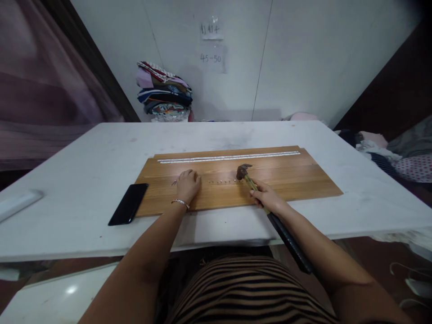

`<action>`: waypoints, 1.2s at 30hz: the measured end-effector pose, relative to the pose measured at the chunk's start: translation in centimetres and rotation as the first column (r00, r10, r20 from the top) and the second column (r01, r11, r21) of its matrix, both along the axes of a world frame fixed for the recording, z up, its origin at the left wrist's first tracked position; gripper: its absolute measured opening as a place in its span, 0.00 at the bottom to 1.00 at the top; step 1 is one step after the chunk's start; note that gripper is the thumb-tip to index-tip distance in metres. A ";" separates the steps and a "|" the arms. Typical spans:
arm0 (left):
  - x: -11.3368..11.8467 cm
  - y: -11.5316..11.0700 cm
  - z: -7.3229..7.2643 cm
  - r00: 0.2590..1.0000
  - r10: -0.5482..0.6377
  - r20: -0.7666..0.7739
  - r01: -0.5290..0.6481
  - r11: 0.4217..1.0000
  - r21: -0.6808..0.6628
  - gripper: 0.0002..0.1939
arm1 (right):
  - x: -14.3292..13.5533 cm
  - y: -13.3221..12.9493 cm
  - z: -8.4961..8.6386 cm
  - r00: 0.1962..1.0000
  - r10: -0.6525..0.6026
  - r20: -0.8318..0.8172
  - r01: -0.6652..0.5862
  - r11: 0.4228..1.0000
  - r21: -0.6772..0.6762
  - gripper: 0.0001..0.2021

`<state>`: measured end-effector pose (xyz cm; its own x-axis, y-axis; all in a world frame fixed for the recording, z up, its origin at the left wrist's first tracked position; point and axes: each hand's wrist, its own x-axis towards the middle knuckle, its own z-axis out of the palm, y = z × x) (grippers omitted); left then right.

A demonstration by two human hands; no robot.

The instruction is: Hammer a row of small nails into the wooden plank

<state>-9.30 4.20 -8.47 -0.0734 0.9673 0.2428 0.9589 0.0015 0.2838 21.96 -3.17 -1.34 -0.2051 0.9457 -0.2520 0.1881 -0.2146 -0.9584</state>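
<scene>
A wooden board [222, 198] lies on the white table, with a row of small nails [222, 182] standing along its middle. My right hand [265, 195] is wrapped round the handle of a claw hammer [250, 182]. The hammer's head is above the right end of the nail row; whether it touches a nail I cannot tell. Palm down on the left part of the board, my left hand [188, 185] has its fingers curled together. What is under them is hidden. A few loose nails [173, 183] lie just left of that hand.
White measuring strips [229, 157] run along the board's far side. A black phone [128, 204] lies by the board's left edge. At far left is a white long object [20, 203]. Folded clothes [165, 92] are stacked behind the table [84, 180], against the wall.
</scene>
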 end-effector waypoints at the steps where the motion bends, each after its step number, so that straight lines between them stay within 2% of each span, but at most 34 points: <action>1: 0.0 0.0 0.0 1.000 -0.001 0.003 0.001 1.000 -0.003 0.13 | 0.0 0.0 0.0 1.000 0.006 -0.006 -0.006 1.000 0.008 0.30; 7: 0.0 0.0 0.1 1.000 -0.003 0.005 0.003 1.000 -0.001 0.13 | 0.0 0.0 0.2 1.000 0.015 -0.023 -0.014 0.999 0.033 0.32; 15: 0.2 -0.2 0.3 1.000 -0.005 0.001 0.005 1.000 0.001 0.13 | -0.1 -0.1 0.3 1.000 -0.003 0.012 0.003 1.000 0.007 0.27; 22: 0.2 -0.2 0.5 1.000 0.000 0.000 0.000 1.000 -0.010 0.13 | -0.1 -0.1 0.8 1.000 -0.009 -0.014 0.009 1.000 -0.002 0.32; 31: 0.2 -0.2 0.4 1.000 0.001 -0.011 -0.001 1.000 -0.009 0.13 | -0.1 0.0 0.1 1.000 -0.003 -0.001 0.003 1.000 -0.012 0.31; 36: 0.2 -0.1 0.3 1.000 0.001 -0.020 -0.001 1.000 -0.009 0.13 | 0.0 -0.1 0.4 1.000 0.001 0.001 -0.001 1.000 0.004 0.31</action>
